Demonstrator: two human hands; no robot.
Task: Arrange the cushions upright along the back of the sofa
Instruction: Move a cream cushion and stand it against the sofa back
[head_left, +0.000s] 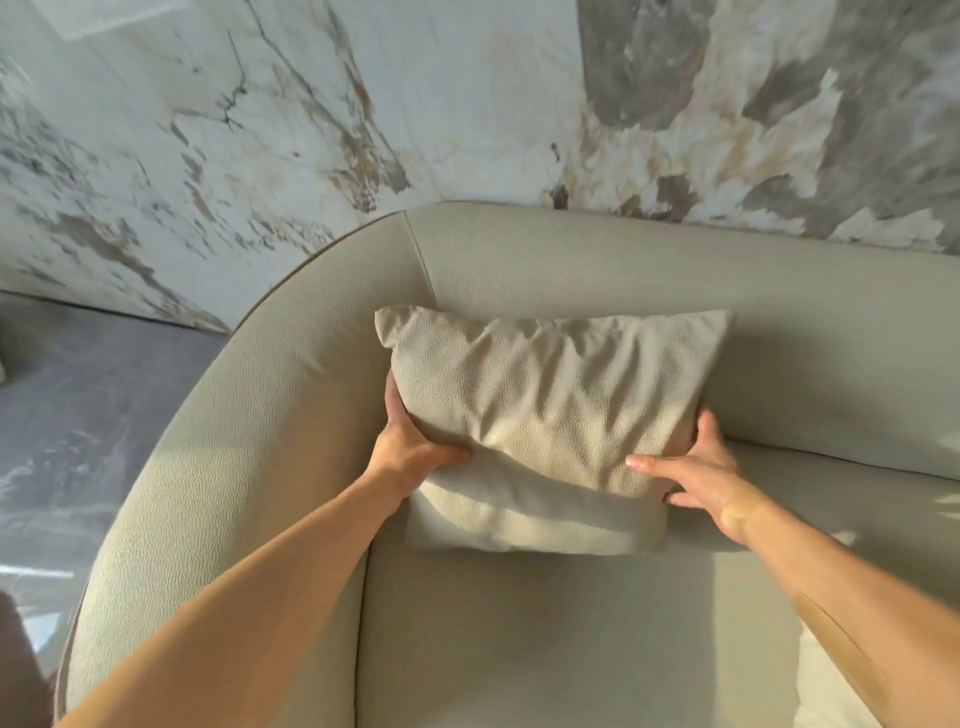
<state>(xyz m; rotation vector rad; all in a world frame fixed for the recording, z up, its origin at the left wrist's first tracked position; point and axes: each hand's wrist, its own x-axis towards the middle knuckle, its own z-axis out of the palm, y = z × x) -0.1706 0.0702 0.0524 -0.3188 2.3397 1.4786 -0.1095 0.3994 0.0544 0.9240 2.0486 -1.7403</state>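
Observation:
A beige textured cushion (545, 405) stands upright on the seat, leaning against the backrest of the pale grey-green sofa (779, 322) near its rounded left corner. My left hand (415, 447) grips the cushion's left edge, thumb on the front and fingers behind. On the lower right edge, my right hand (696, 478) holds the cushion, its thumb laid on the front face and its fingers wrapped around the side.
The sofa's curved left arm (218, 467) wraps around the seat (571, 639). A marble-patterned wall (363, 114) rises right behind the backrest. Dark grey floor (78, 415) lies to the left. A pale edge of something (821, 691) shows at the bottom right on the seat.

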